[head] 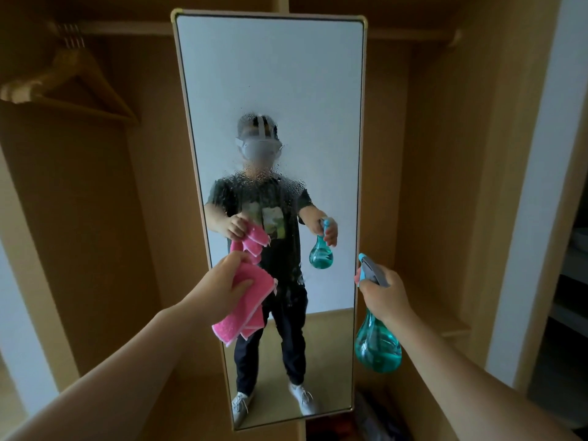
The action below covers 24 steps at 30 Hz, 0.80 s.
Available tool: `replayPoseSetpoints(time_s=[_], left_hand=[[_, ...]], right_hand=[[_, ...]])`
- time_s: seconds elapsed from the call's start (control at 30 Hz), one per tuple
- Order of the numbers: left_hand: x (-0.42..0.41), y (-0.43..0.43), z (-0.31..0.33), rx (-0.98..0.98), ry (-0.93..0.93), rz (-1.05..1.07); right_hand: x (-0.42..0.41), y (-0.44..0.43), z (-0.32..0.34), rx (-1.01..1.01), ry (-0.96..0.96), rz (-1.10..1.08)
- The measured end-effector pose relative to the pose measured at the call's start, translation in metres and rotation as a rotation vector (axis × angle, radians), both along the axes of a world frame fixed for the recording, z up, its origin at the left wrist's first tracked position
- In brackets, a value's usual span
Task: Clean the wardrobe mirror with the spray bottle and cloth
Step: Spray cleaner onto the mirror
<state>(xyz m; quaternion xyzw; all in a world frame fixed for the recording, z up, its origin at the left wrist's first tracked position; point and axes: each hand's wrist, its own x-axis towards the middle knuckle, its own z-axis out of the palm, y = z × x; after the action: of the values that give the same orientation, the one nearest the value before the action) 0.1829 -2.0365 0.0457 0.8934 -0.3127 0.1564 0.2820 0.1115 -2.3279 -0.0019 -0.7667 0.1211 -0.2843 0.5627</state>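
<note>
Tall rectangular mirror with a thin pale frame point(270, 74) stands upright in the middle of the open light-wood wardrobe point(429, 154), long axis vertical. Glass is dry up top. A band of spray droplets point(264, 192) covers the middle, with thin runs trailing down the centre.

Pink folded microfibre cloth point(245, 310) sits in front of the lower-left part of the glass, hanging down from the left hand point(222, 281). Fingers and thumb are curled round its top edge in a firm pinch. The cloth's reflection shows just above it with a gap between, so I judge the cloth is near the glass but not on it.

Key relation: the wet band lies up and slightly right of the cloth, further in. Left hand is the nearer one, so the wipe is its job: lift, press, then stroke along the vertical axis to catch the runs.

Teal translucent bulb-shaped spray bottle with a grey-and-blue trigger head point(377, 345) is off the mirror's right edge, body hanging down, nozzle aimed at the frame. Right hand point(385, 294) is wrapped round its neck; can't tell if a finger is on the trigger. Liquid fills the lower bulb.

Wooden hanger point(63, 78) hangs on the rail, far left.
</note>
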Motion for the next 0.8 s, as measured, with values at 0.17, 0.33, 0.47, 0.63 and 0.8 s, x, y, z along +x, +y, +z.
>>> replayPoseSetpoints(time_s=[0.17, 0.33, 0.47, 0.63, 0.8], left_hand=[[0.002, 0.002, 0.001, 0.004, -0.012, 0.002], [0.002, 0.008, 0.001, -0.007, -0.003, 0.003], [0.001, 0.020, 0.003, -0.021, 0.006, 0.034], [-0.003, 0.041, 0.006, -0.038, 0.010, 0.075], [-0.005, 0.056, 0.008, -0.040, 0.014, 0.127]], right_hand=[[0.002, 0.001, -0.002, 0.015, -0.010, -0.023], [0.006, 0.009, 0.004, -0.029, 0.013, 0.045], [0.011, 0.026, 0.011, -0.066, 0.017, 0.123], [0.019, 0.048, 0.014, -0.105, -0.008, 0.143], [0.026, 0.059, 0.011, -0.112, -0.012, 0.150]])
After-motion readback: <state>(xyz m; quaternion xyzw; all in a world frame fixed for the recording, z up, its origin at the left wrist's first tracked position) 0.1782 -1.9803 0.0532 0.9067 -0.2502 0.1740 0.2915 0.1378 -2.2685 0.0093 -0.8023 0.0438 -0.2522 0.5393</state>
